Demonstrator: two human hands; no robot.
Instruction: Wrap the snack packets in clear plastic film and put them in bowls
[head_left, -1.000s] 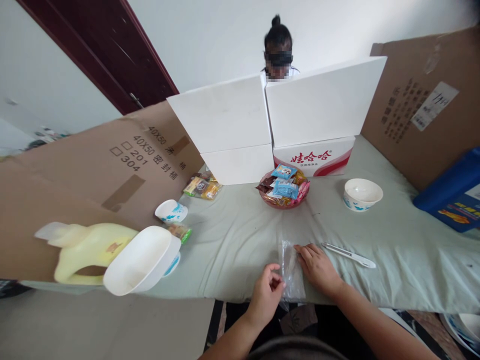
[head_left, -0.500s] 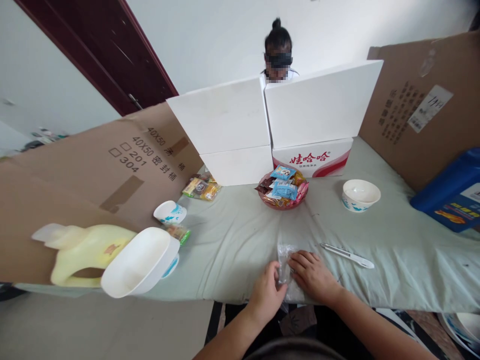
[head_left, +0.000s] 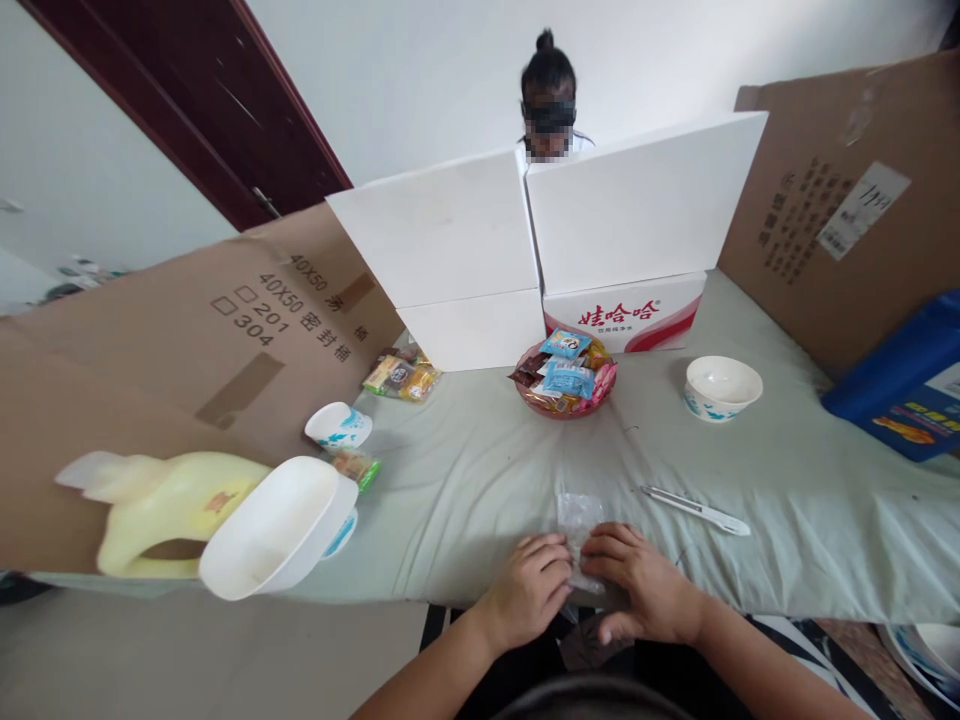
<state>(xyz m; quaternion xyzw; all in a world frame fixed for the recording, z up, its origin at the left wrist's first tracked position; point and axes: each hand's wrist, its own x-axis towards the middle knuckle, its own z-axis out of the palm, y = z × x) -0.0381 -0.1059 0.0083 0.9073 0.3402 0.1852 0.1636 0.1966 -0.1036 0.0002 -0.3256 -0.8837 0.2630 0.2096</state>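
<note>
Clear plastic bag [head_left: 577, 515] lies at the table's near edge, long axis running near to far; left hand [head_left: 527, 590] and right hand [head_left: 645, 592] pinch its near end from either side, equally close.

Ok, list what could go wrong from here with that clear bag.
1. Both hands, left hand and right hand, work the bag right at the table edge; it could slide off into the lap.
2. The thin film looks crumpled, so a hard pull might tear it.
3. The knife lies beside the right hand; a sideways sweep could hit it.
</note>
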